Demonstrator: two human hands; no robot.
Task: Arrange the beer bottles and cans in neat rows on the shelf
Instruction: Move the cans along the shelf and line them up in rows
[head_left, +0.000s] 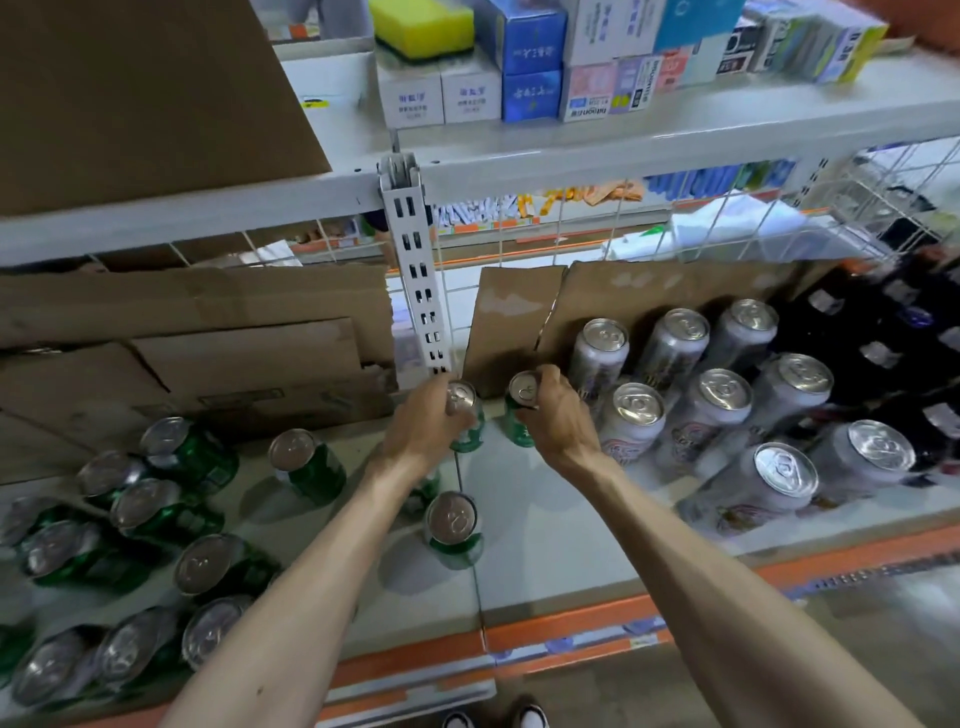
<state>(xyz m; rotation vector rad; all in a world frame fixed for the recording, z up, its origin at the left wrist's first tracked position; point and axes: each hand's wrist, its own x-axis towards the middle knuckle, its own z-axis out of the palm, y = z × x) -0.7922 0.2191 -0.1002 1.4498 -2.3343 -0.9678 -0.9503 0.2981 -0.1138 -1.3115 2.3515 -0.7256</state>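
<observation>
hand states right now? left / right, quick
left hand: grips a green can by its top, near the shelf upright.
right hand: grips a second green can by its top, beside the silver cans.

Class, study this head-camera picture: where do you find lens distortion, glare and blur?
Head view: wide-angle distortion bows the upper shelf edge and stretches the forearms toward the bottom corners; light glares off the silver can tops; the green cans at lower left smear into blur; the left hand and right hand, each gripping a green can, look sharper.
</observation>
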